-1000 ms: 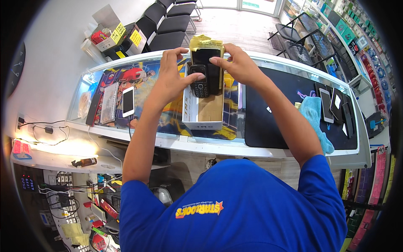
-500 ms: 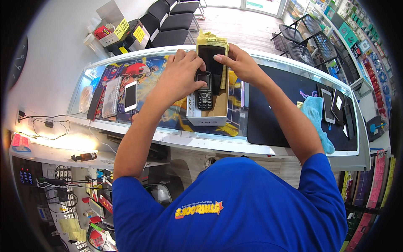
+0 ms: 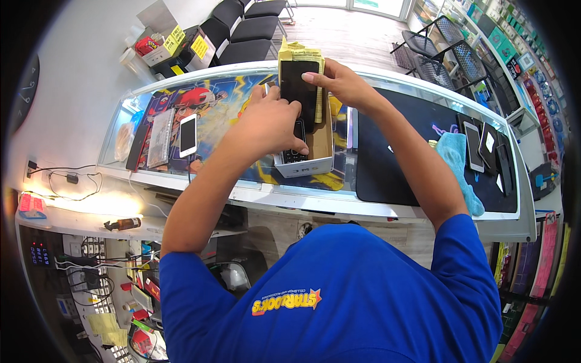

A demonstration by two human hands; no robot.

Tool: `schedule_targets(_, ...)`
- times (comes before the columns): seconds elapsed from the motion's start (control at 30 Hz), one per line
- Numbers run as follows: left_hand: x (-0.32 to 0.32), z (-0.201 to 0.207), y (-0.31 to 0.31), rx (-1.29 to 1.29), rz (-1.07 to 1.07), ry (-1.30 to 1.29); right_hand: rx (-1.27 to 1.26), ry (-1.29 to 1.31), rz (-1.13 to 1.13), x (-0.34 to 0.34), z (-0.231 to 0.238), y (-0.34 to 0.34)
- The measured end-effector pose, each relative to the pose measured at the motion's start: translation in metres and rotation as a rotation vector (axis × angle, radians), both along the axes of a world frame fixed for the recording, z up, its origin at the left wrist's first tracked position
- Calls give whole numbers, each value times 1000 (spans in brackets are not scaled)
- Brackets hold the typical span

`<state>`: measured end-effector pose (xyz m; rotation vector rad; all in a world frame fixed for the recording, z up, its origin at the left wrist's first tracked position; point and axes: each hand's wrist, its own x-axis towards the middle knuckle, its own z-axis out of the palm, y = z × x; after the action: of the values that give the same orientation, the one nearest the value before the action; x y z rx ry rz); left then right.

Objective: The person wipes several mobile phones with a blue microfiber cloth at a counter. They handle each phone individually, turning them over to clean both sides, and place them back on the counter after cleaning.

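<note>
A white cardboard box (image 3: 315,167), brown inside, stands on the counter in front of me. A dark smartphone (image 3: 299,88) leans up at its far end, with a yellow printed paper (image 3: 293,51) behind it. My right hand (image 3: 344,86) grips the smartphone's right edge, thumb on its face and fingers behind. A black keypad phone (image 3: 292,156) sits at the near left of the box, partly covered by my left hand (image 3: 269,121). The left thumb lies across that phone while the fingers curl along its far left side; their tips are partly hidden.
On the counter's patterned mat lie a white smartphone (image 3: 188,136) and a clear plastic case (image 3: 160,139). At right, a black mat (image 3: 387,175) bears a light-blue cloth (image 3: 455,166), a white-framed phone (image 3: 473,146) and dark phones. Black chairs (image 3: 254,30) stand beyond the counter.
My left hand has shifted nearer and covers more of the keypad phone, whose screen is now hidden. The smartphone, the paper and my right hand have moved slightly left.
</note>
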<state>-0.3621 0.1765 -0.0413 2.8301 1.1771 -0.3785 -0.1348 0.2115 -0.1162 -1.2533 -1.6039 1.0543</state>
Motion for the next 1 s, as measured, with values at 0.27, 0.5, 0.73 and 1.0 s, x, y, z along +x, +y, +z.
schedule_targets(0.27,-1,-24,-1,72,71,-167,-57,54,18,0,1,2)
schedule_targets(0.5,-2,-38,-9,62,20,-288,-93,71,70,-4,10,4)
schedule_targets(0.73,21,-48,-13,141,61,-217,-35,116,55,-5,-4,9)
schedule_targets(1.0,-2,-25,-1,-118,138,-508,-21,31,-15,-5,6,0)
